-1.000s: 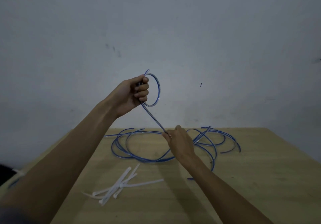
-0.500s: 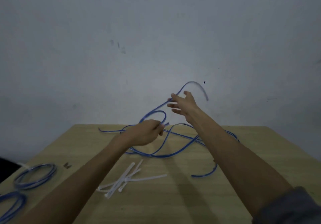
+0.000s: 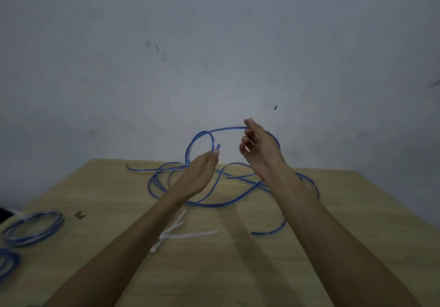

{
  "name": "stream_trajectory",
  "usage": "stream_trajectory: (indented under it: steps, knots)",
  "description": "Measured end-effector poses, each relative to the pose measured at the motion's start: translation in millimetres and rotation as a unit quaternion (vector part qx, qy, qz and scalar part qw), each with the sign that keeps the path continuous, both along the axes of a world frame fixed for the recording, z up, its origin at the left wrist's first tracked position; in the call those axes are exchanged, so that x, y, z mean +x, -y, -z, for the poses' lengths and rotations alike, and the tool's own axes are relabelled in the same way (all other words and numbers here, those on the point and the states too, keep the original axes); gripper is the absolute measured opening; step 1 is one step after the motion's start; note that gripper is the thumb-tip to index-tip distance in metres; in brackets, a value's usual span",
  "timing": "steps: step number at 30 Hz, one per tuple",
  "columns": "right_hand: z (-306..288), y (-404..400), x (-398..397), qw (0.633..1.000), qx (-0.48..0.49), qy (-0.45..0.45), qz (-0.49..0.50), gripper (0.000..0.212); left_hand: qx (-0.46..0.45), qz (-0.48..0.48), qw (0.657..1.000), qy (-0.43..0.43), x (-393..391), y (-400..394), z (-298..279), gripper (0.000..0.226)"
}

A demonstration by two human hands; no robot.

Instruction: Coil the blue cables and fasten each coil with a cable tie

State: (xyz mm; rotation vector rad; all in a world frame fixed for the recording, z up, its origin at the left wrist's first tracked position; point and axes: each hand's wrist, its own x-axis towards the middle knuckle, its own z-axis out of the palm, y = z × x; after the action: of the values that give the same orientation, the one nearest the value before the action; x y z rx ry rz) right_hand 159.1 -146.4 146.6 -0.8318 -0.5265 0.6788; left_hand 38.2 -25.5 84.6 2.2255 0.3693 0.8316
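Note:
A long blue cable [image 3: 214, 203] lies in loose tangled loops on the far half of the wooden table [image 3: 357, 223]. My left hand [image 3: 202, 171] pinches the cable near its free end and holds a small loop above the table. My right hand [image 3: 258, 149] is raised to the right of it, fingers loosely curled, with the cable arcing over its fingertips from the loop. Several white cable ties [image 3: 173, 233] lie on the table below my left forearm.
Two finished blue coils [image 3: 33, 228] sit at the table's left edge, one partly cut off at the frame edge [image 3: 7, 264]. A small dark clip [image 3: 79, 215] lies near them. A plain grey wall stands behind the table.
The left hand dropped from chest height toward the table with its loop. The right hand rose from the table, drawing cable up into a wide arc beside the loop.

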Motion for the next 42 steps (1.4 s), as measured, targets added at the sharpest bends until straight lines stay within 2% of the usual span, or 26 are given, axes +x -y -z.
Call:
stream_trajectory:
  steps: [3, 6, 9, 13, 16, 19, 22, 26, 31, 37, 42]
  knots:
    - [13, 14, -7, 0.992, 0.058, -0.101, -0.055, 0.031, -0.093, 0.020, 0.995, 0.005, 10, 10, 2, 0.057]
    - [38, 23, -17, 0.984, 0.067, -0.136, -0.090, 0.046, -0.163, 0.034, 0.986, 0.013, 18, 22, 9, 0.064]
    - [63, 30, -30, 0.984, 0.033, -0.147, -0.094, 0.040, -0.194, 0.026, 0.980, 0.040, 26, 27, 22, 0.059]
    - [88, 37, -44, 0.980, -0.001, -0.192, -0.058, 0.020, -0.273, 0.025, 0.959, 0.075, 29, 35, 29, 0.052]
    - [97, 45, -54, 0.971, -0.002, -0.233, -0.056, 0.024, -0.362, 0.032, 0.926, 0.103, 31, 41, 22, 0.046]
    - [98, 54, -57, 0.939, 0.054, -0.338, -0.033, 0.024, -0.468, 0.033, 0.870, 0.150, 27, 39, 9, 0.044]
    - [102, 61, -54, 0.922, 0.063, -0.382, 0.024, 0.022, -0.541, 0.052, 0.817, 0.190, 16, 31, -2, 0.045]
    - [109, 58, -59, 0.929, 0.022, -0.362, 0.076, 0.014, -0.572, 0.067, 0.787, 0.222, 7, 22, -7, 0.052]
    - [114, 42, -74, 0.945, -0.063, -0.318, 0.035, 0.015, -0.613, 0.141, 0.745, 0.224, -2, 28, -13, 0.056]
    - [120, 25, -51, 0.958, -0.202, -0.200, 0.048, 0.018, -0.596, 0.205, 0.765, 0.136, -26, 34, -24, 0.049]
    - [118, 16, -31, 0.948, -0.303, -0.093, 0.028, 0.015, -0.605, 0.257, 0.741, 0.137, -43, 24, -23, 0.048]
